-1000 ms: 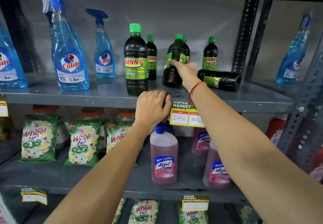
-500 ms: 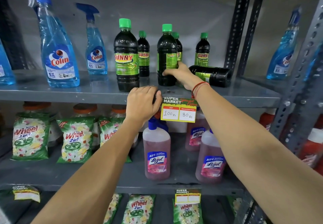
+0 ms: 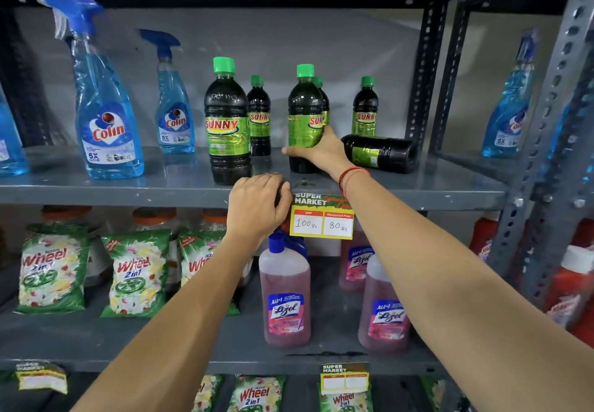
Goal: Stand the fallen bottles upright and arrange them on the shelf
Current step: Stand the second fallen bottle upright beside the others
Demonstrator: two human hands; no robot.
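Note:
Dark Sunny bottles with green caps stand on the grey shelf [image 3: 128, 186]. My right hand [image 3: 318, 151] grips one upright Sunny bottle [image 3: 303, 112] low on its label, its base on the shelf. Just right of that hand a fallen Sunny bottle [image 3: 381, 153] lies on its side, its base pointing right. Another upright Sunny bottle [image 3: 227, 122] stands at front left, with smaller-looking ones behind it and at the back right [image 3: 364, 109]. My left hand [image 3: 257, 206] rests curled over the shelf's front edge, holding no bottle.
Blue Colin spray bottles [image 3: 107, 116] stand on the left of the same shelf, and one [image 3: 511, 106] in the bay to the right. A price tag [image 3: 321, 217] hangs off the shelf edge. Lizol bottles [image 3: 284, 299] and Wheel packets [image 3: 53, 270] fill the shelf below. Steel uprights [image 3: 421, 74] bound the bay.
The bottle in my right hand went from tilted to upright on the shelf. My hand slid lower on it and has turned it so the label faces forward. The left hand stayed put.

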